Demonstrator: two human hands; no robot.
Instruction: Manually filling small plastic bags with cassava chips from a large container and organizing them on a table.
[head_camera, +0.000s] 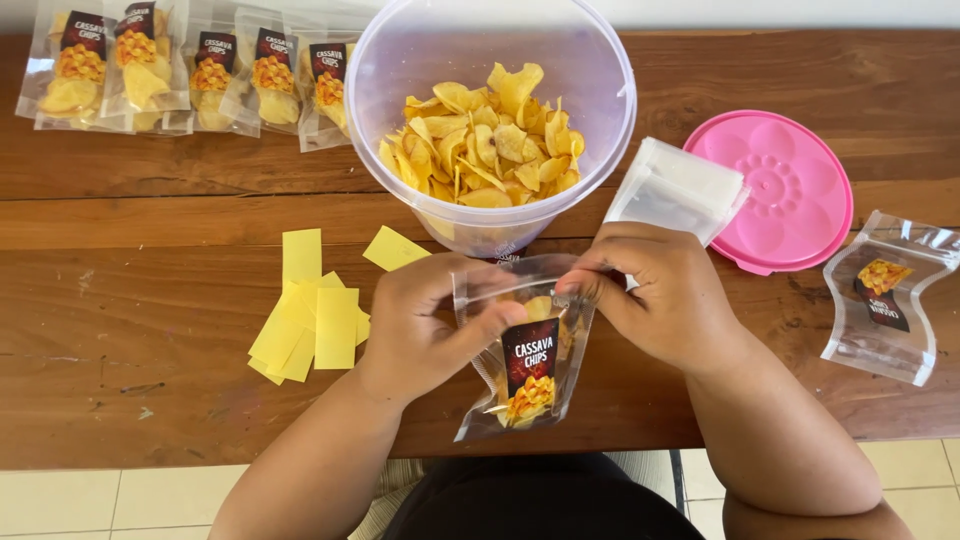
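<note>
Both hands hold one small clear pouch (525, 375) with a dark label and a few yellow chips inside, just over the table's near edge. My left hand (420, 330) pinches the pouch's top left, thumb across its mouth. My right hand (665, 300) grips the top right corner. Right behind the pouch stands a large clear plastic tub (420, 60) partly filled with yellow chips (490, 150).
A row of filled chip pouches (200, 70) lies at the back left. Yellow paper slips (310, 315) are scattered left of my hands. A stack of clear pouches (675, 190), a pink lid (785, 190) and an empty labelled pouch (885, 300) lie to the right on the wooden table (150, 200).
</note>
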